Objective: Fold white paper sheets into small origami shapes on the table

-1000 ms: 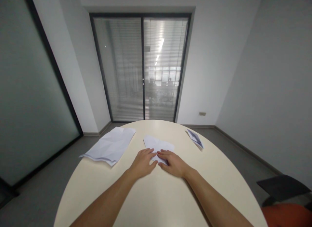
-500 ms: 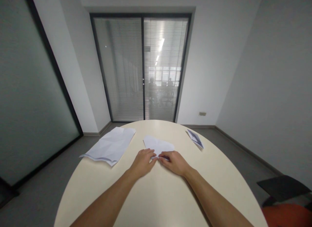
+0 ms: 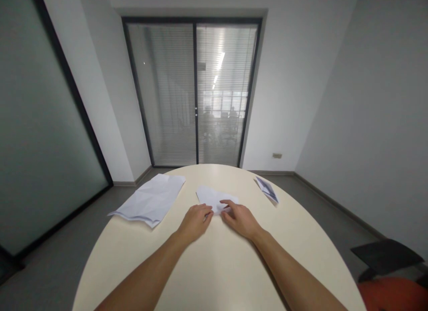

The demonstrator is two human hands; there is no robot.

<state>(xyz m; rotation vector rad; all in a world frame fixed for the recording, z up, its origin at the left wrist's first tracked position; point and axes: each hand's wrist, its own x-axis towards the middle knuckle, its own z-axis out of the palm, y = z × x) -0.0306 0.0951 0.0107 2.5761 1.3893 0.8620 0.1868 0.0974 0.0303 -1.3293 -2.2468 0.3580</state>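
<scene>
The small white folded paper (image 3: 214, 198) lies flat on the pale round tabletop (image 3: 220, 266), a little beyond its middle, and both hands are placed at its near edge. Compared with a second ago, less of the sheet is covered: then both hands were laid flat over its near part, while now the fingers have been drawn together at the near corner. The right hand (image 3: 240, 218) has been turned so that its thumb and forefinger are raised over the paper's right near part, and a small flap seems to be pinched or lifted there; how firmly it is held cannot be told. The left hand (image 3: 195, 220) is kept palm down, its fingertips touching the paper's near edge, with no closed grip on it. From this it is judged that pressing has given place to the working of a fold.

To the left, well apart, a larger crumpled sheet (image 3: 150, 200) hangs slightly over the tabletop's edge. To the right, near the far rim, a folded piece with dark printing (image 3: 267, 189) is seen. A dark chair (image 3: 384, 257) stands at the lower right.
</scene>
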